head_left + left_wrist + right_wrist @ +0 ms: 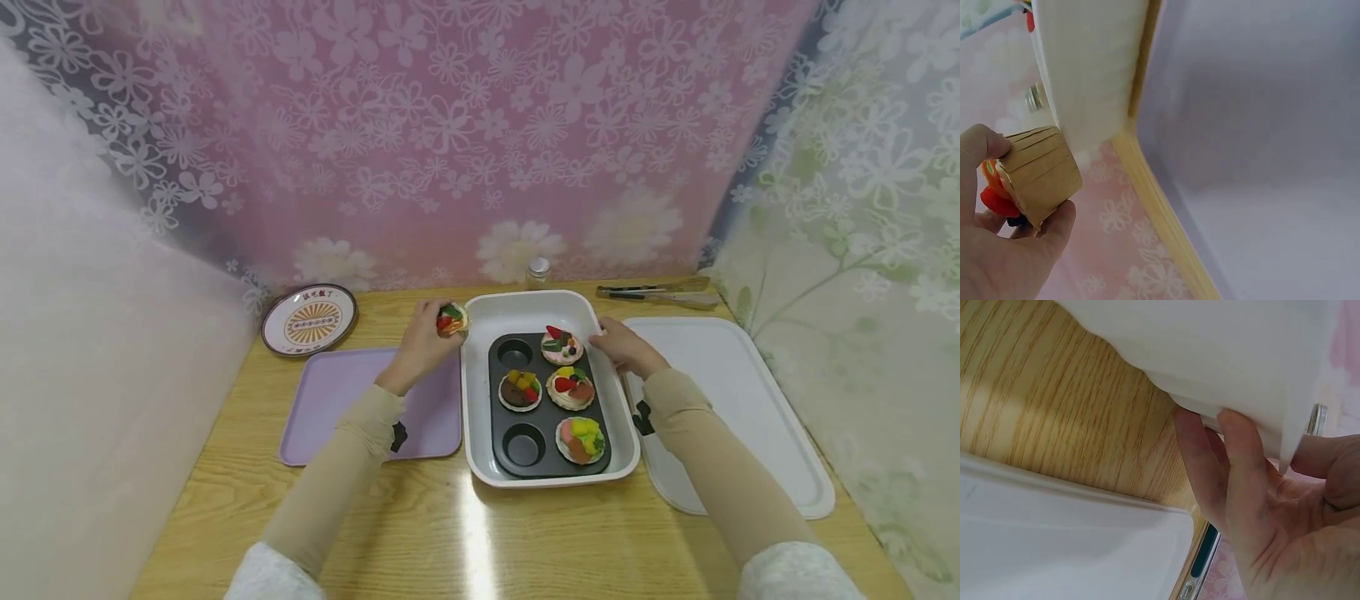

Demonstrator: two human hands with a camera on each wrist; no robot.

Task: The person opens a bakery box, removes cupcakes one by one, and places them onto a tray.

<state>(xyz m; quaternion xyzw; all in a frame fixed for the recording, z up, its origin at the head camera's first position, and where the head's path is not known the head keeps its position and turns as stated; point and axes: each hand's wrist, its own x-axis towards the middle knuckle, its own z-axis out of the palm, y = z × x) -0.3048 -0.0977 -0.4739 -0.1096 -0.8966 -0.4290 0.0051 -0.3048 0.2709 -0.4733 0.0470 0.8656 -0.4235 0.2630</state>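
Observation:
My left hand [417,348] pinches a fruit-topped cupcake [452,319] between thumb and fingers at the white bin's left rim. In the left wrist view its brown pleated paper cup [1044,172] tilts sideways, red topping facing the palm. My right hand [628,348] grips the right wall of the white bin [555,481], thumb over the rim and fingers beneath the outside, as the right wrist view shows. Inside the bin lies a dark muffin tin [544,423]. Its right column holds a pink-cream cupcake [562,346], a strawberry one [570,388] and a yellow-topped one [581,440]; a chocolate one [520,390] sits middle left.
A lilac tray [322,408] lies left of the bin, with a patterned plate [310,320] behind it. To the right is a white tray [738,417], and behind that lie tongs [660,293]. A small metal-lidded jar [537,271] stands behind the bin.

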